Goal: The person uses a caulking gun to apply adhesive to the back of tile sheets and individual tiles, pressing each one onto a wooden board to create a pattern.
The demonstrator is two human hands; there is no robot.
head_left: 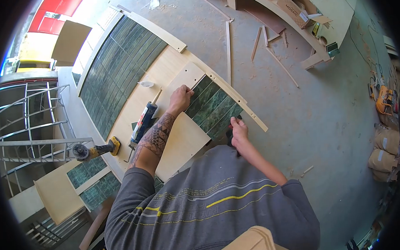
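A panel of green marble-look tile strips [215,107] lies in front of me on a pale wooden board [183,139]. My left hand [180,100] is closed at its upper left edge, with the fingertips on the tile. At the near right corner my right hand [239,131] grips the panel, thumb on the edge and the other fingers mostly hidden. Something dark with a bit of red shows beside that hand, too hidden to name. Left of my forearm lies a caulking gun with a cartridge [143,122], its nozzle toward a small white piece [146,84].
A large tiled panel [118,57] with wooden edge strips lies beyond. A yellow-black angle grinder [97,149] rests at the left edge, near metal scaffolding [37,141]. Wood offcuts [256,43] litter the floor. A cardboard box [293,9] stands on another table.
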